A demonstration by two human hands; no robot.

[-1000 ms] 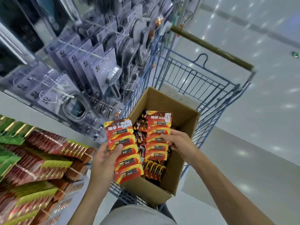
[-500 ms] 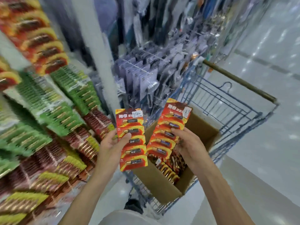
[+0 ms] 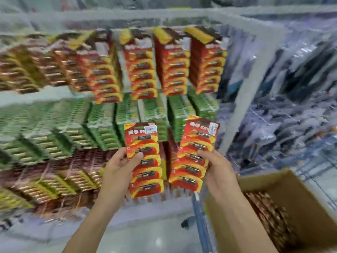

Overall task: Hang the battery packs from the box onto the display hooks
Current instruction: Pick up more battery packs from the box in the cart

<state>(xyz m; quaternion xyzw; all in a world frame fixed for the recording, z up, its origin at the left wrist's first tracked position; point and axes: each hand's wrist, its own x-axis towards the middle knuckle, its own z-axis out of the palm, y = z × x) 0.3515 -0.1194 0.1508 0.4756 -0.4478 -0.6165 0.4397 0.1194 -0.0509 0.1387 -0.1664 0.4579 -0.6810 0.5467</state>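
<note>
Head view, facing the display. The left grip (image 3: 120,167) grasps one red strip of battery packs (image 3: 145,172) along its left edge, thumb across the face and fingers behind. The right grip (image 3: 217,168) grasps a second red strip (image 3: 191,168) along its right edge in the same manner. Both strips are held upright, side by side and apart, with their top margins clear of the fingers. This presumably leaves the hanging end free to meet a hook and keeps the printed faces turned outward for checking against the stock.

The strips sit in the air before the lower right part of the display, over the green packs (image 3: 155,114). They are well below the matching red hanging packs (image 3: 173,66) along the display's upper right edge, which is the likely destination, since the printing looks alike. The hooks themselves are too blurred to make out.

The cardboard box (image 3: 273,183) stands at lower right, open, with more packs (image 3: 269,212) lying inside. It is near the right grip, which suits short repeated reaches. A blue cart bar (image 3: 199,216) shows just beside the box's left wall. Judged stage: strips taken out and carried, hanging not yet begun.
</note>
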